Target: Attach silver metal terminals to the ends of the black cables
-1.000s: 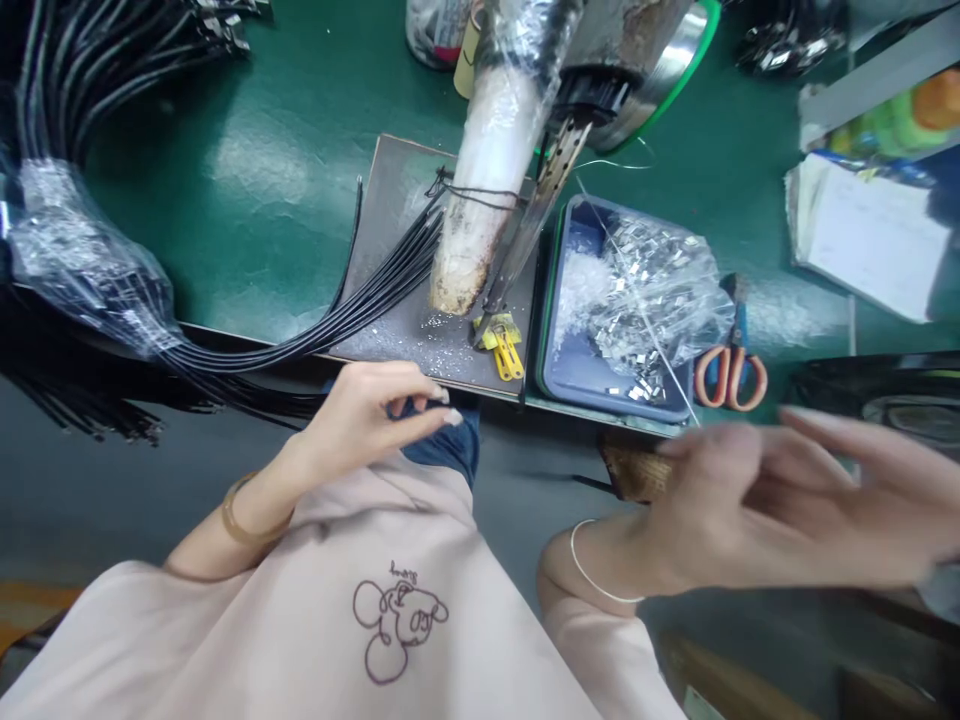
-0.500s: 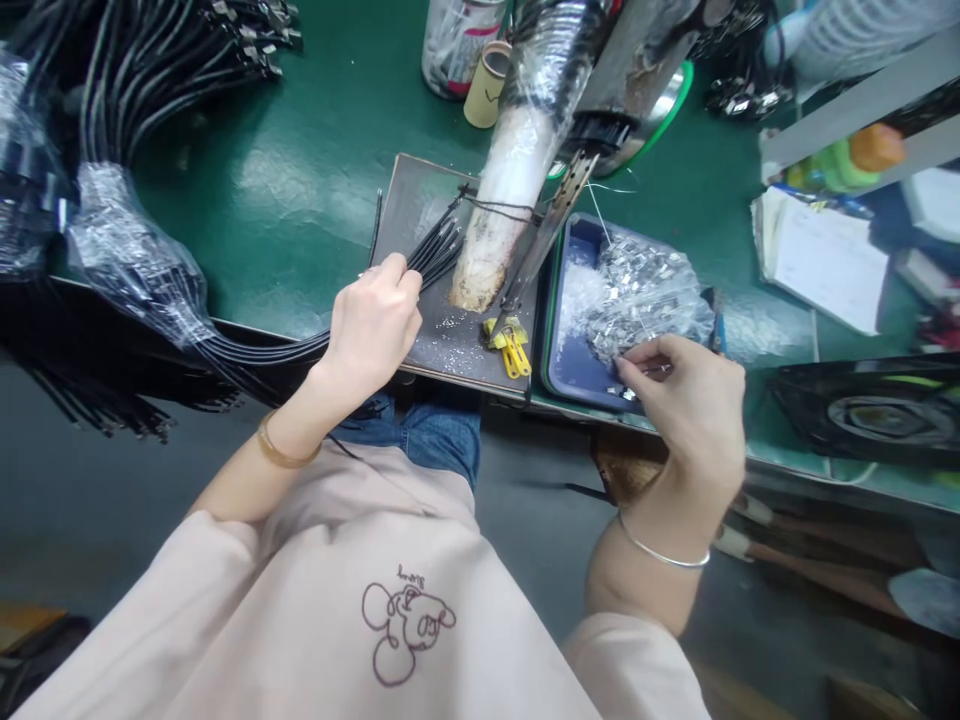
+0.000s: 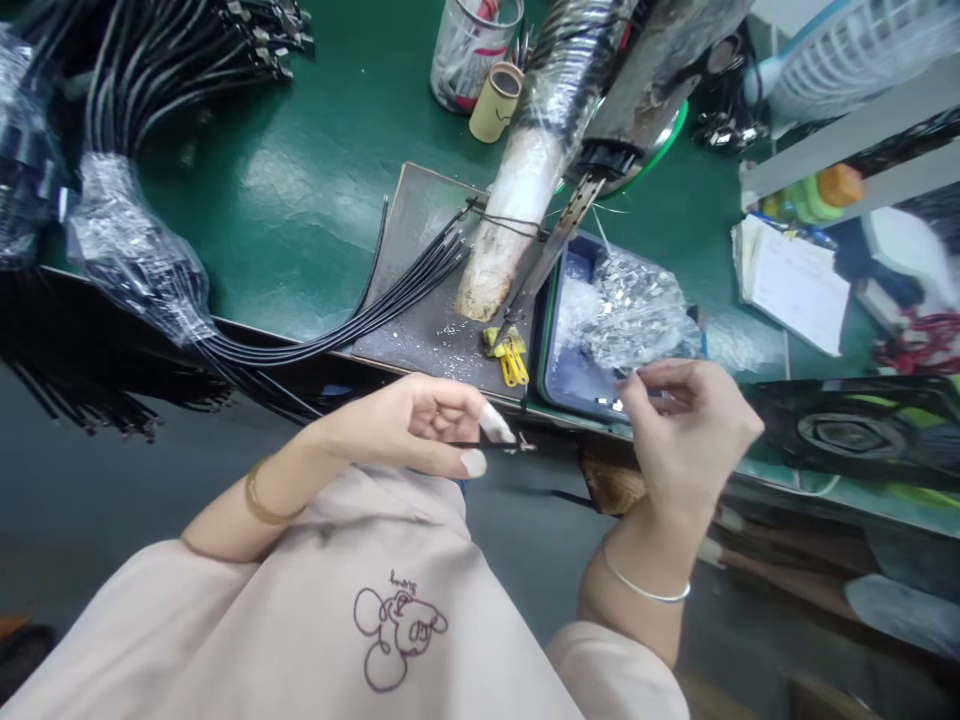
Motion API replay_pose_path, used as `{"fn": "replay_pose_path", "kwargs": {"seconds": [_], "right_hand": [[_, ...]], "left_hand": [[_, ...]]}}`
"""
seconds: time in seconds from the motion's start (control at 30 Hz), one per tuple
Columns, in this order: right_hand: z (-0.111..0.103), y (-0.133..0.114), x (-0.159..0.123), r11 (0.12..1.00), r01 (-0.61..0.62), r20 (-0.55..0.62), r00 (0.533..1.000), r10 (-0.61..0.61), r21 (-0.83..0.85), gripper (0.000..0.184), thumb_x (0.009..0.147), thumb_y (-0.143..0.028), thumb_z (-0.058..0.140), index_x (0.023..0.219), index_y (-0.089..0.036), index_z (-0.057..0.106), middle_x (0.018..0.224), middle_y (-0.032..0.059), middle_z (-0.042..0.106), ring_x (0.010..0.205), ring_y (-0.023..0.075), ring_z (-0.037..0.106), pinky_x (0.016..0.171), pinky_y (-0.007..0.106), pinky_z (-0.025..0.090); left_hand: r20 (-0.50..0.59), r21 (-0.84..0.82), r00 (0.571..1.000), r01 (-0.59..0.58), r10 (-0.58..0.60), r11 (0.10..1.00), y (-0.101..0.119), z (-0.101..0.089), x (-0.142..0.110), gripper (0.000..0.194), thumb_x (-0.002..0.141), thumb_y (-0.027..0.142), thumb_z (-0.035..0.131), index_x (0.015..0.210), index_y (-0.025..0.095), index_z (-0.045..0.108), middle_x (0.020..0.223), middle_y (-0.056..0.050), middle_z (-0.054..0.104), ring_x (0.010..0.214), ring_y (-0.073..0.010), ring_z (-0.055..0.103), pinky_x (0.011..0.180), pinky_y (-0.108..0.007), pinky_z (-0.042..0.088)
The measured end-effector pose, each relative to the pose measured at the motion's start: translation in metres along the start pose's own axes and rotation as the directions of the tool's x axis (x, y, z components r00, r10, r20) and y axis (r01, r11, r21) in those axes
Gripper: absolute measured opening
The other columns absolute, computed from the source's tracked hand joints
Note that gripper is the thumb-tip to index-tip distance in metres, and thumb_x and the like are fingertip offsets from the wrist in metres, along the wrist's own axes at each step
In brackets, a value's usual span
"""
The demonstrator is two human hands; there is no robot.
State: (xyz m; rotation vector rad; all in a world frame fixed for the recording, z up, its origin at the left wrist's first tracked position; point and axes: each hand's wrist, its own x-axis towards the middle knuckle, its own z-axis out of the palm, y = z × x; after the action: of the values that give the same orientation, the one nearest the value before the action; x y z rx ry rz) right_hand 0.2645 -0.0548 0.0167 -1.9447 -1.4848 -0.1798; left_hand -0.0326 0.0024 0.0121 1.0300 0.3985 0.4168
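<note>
In the head view my left hand (image 3: pixel 409 425) pinches a thin black cable (image 3: pixel 495 446) between thumb and fingertips, in front of the table edge. The cable's bare wire end points right, and white tape covers two of this hand's fingertips. My right hand (image 3: pixel 686 425) is closed in a pinch over the front of a blue tray (image 3: pixel 559 385); whatever small thing it may hold is too small to name. Inside the tray lie a clear plastic bag of small shiny metal pieces (image 3: pixel 637 310) and white granules (image 3: pixel 577 310).
Several black cables (image 3: pixel 360 325) lie across a grey board (image 3: pixel 420 190) under a white, dirt-tipped tube (image 3: pixel 502 240). A yellow clip-like tool (image 3: pixel 511 360) sits at the board's front. Wrapped cable bundles (image 3: pixel 135 240) fill the left, and a black fan-like unit (image 3: pixel 862 430) lies right.
My left hand has left the cables on the board and moved down and right, now with one cable end between its fingers. My right hand stays pinched near the tray, slightly lower.
</note>
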Motion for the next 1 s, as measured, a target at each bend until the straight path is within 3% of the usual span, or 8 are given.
{"fn": "replay_pose_path", "kwargs": {"seconds": [0.1, 0.17, 0.23, 0.33, 0.53, 0.77, 0.9, 1.0], "right_hand": [[-0.008, -0.028, -0.01, 0.989, 0.028, -0.101, 0.995, -0.014, 0.142, 0.015, 0.074, -0.021, 0.075, 0.068, -0.024, 0.062, 0.073, 0.0018, 0.072, 0.06, 0.0162, 0.065, 0.053, 0.029, 0.052], [-0.008, -0.043, -0.019, 0.96, -0.008, -0.114, 0.993, 0.041, 0.281, 0.017, 0.077, -0.019, 0.077, 0.071, -0.023, 0.062, 0.073, -0.0007, 0.071, 0.06, 0.0156, 0.068, 0.054, 0.028, 0.056], [-0.002, -0.056, -0.029, 0.889, -0.045, -0.028, 0.997, 0.065, 0.455, 0.019, 0.081, -0.019, 0.077, 0.072, -0.023, 0.061, 0.078, -0.0012, 0.073, 0.064, 0.0156, 0.072, 0.059, 0.029, 0.062], [0.016, -0.072, -0.043, 0.787, -0.045, 0.087, 0.996, -0.011, 0.615, 0.016, 0.085, -0.014, 0.076, 0.078, -0.022, 0.066, 0.084, -0.0015, 0.075, 0.073, 0.0147, 0.076, 0.066, 0.028, 0.065], [0.051, -0.091, -0.054, 0.804, 0.163, -0.122, 0.986, -0.114, 0.572, 0.016, 0.09, -0.012, 0.075, 0.095, -0.027, 0.076, 0.095, 0.0005, 0.078, 0.088, 0.0169, 0.076, 0.077, 0.033, 0.067], [0.051, -0.086, -0.049, 0.687, -0.095, 0.154, 0.988, -0.025, 0.72, 0.01, 0.094, -0.02, 0.07, 0.088, -0.025, 0.076, 0.096, 0.0026, 0.077, 0.086, 0.0175, 0.078, 0.074, 0.031, 0.068], [0.05, -0.081, -0.045, 0.611, -0.144, 0.225, 0.973, -0.058, 0.779, 0.012, 0.091, -0.016, 0.071, 0.089, -0.025, 0.078, 0.097, 0.0016, 0.077, 0.084, 0.0154, 0.078, 0.073, 0.027, 0.067], [0.051, -0.08, -0.043, 0.588, -0.148, 0.242, 0.967, -0.083, 0.795, 0.013, 0.089, -0.014, 0.072, 0.089, -0.026, 0.079, 0.096, 0.0009, 0.077, 0.084, 0.0137, 0.077, 0.07, 0.024, 0.066]], "left_hand": [[-0.195, -0.032, 0.98, -0.049, 0.042, 0.998, -0.012, 0.009, 0.015, 0.018, 0.075, 0.027, 0.074, 0.085, 0.015, 0.066, 0.067, 0.003, 0.056, 0.053, -0.0062, 0.043, 0.049, -0.02, 0.034], [-0.369, 0.08, 0.918, -0.122, 0.143, 0.989, -0.02, 0.011, 0.022, 0.013, 0.077, 0.024, 0.071, 0.083, 0.014, 0.066, 0.063, 0.003, 0.055, 0.053, -0.0064, 0.044, 0.051, -0.02, 0.034], [-0.478, 0.206, 0.845, -0.157, 0.24, 0.966, -0.025, 0.011, 0.024, 0.01, 0.078, 0.023, 0.069, 0.08, 0.013, 0.067, 0.061, 0.003, 0.055, 0.055, -0.0071, 0.047, 0.054, -0.02, 0.037], [-0.523, 0.285, 0.797, -0.169, 0.301, 0.944, -0.027, 0.01, 0.023, 0.011, 0.079, 0.023, 0.066, 0.078, 0.013, 0.069, 0.06, 0.002, 0.058, 0.055, -0.0081, 0.051, 0.056, -0.02, 0.042], [-0.512, 0.312, 0.801, -0.163, 0.31, 0.936, -0.02, 0.014, 0.021, 0.01, 0.08, 0.022, 0.068, 0.074, 0.014, 0.069, 0.058, 0.001, 0.06, 0.054, -0.0085, 0.052, 0.053, -0.02, 0.044], [-0.469, 0.348, 0.829, -0.143, 0.304, 0.927, -0.018, 0.016, 0.023, 0.015, 0.084, 0.026, 0.071, 0.074, 0.015, 0.071, 0.062, 0.0, 0.065, 0.057, -0.01, 0.055, 0.057, -0.021, 0.048], [-0.382, 0.414, 0.882, -0.105, 0.277, 0.904, -0.017, 0.014, 0.021, 0.037, 0.095, 0.029, 0.061, 0.06, 0.016, 0.062, 0.056, 0.0, 0.06, 0.053, -0.0091, 0.05, 0.054, -0.022, 0.042], [-0.337, 0.432, 0.9, -0.114, 0.277, 0.894, -0.016, 0.013, 0.021, 0.041, 0.097, 0.028, 0.059, 0.058, 0.016, 0.059, 0.057, 0.0, 0.061, 0.053, -0.0088, 0.049, 0.054, -0.022, 0.04]]}}
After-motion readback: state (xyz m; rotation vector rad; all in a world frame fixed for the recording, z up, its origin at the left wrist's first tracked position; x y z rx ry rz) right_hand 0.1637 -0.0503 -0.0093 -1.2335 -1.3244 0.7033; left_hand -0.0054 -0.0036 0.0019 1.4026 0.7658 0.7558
